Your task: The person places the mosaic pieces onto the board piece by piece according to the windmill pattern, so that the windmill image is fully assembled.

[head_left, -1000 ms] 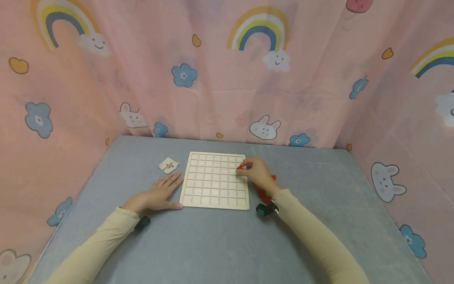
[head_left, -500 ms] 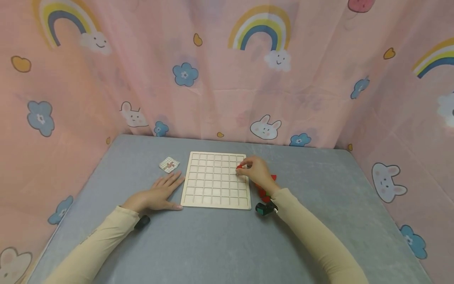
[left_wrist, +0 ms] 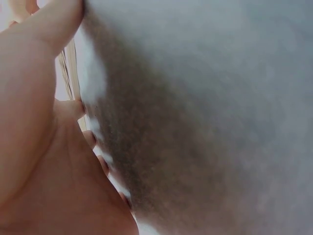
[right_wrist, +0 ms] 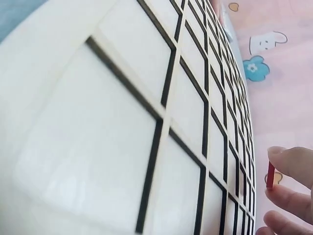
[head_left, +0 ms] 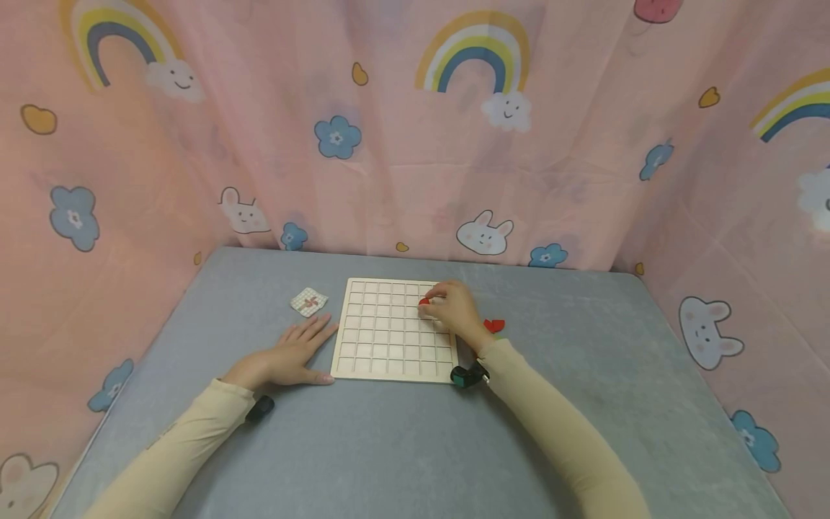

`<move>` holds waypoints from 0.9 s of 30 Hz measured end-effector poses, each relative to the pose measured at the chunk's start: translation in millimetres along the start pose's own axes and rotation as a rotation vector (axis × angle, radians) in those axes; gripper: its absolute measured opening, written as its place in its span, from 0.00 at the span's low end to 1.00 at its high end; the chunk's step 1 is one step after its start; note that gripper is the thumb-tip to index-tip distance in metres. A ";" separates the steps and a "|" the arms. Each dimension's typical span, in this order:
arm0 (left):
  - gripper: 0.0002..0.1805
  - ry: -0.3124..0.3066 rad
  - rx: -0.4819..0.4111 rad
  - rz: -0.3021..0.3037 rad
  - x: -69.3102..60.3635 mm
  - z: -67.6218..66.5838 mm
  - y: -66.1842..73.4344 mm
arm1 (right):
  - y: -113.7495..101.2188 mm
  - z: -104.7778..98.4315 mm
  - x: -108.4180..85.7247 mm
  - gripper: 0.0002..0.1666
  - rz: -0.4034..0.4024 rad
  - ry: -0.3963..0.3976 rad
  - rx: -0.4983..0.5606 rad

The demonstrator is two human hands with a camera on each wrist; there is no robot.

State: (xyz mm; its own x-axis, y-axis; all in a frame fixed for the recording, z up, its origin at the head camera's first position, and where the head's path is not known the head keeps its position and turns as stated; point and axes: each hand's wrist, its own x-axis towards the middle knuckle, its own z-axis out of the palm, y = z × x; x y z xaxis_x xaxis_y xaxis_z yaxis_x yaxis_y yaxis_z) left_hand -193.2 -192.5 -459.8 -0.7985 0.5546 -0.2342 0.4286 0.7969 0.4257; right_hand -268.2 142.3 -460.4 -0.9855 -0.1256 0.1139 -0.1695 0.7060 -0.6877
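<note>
A pale wooden grid board (head_left: 382,328) lies on the table, its square cells bare where they show. My right hand (head_left: 454,310) is above the board's upper right part and pinches a thin red piece (right_wrist: 270,175) between thumb and fingertip. In the head view that red piece (head_left: 424,302) shows just at the fingertips. My left hand (head_left: 295,355) rests flat with fingers spread, its fingertips and thumb at the board's left edge. Right of the board, several red pieces (head_left: 495,325) lie partly hidden behind the right wrist.
A small card with a printed grid and a reddish figure (head_left: 309,302) lies left of the board. A grey table (head_left: 389,447) carries everything. Pink patterned curtain (head_left: 402,180) hangs behind and at both sides. Dark wrist cameras (head_left: 468,375) sit under the wrists.
My right hand has moved a little left over the board with the red piece, uncovering more of the red pieces' surroundings. The left hand has stayed in place.
</note>
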 end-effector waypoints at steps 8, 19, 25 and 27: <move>0.56 -0.004 -0.008 0.002 -0.3 -0.4 0.4 | -7.9 15.2 5.2 0.16 -0.003 0.007 0.034; 0.56 -0.002 -0.015 -0.008 -0.5 -0.7 0.9 | -23.0 28.9 7.9 0.17 0.013 0.014 0.107; 0.56 0.006 -0.008 -0.004 0.2 0.5 -0.3 | -28.4 35.1 9.4 0.17 0.020 0.020 0.087; 0.56 0.006 -0.009 -0.005 0.3 0.8 -0.5 | -28.6 38.0 10.4 0.17 0.029 0.024 0.065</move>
State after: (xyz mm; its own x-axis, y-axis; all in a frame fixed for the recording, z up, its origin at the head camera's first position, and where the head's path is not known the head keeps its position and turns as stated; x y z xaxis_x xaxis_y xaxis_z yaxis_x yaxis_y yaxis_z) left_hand -193.4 -192.5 -460.8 -0.8030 0.5491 -0.2316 0.4208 0.7976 0.4321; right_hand -273.4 94.3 -466.8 -0.9900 -0.0884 0.1101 -0.1410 0.6623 -0.7359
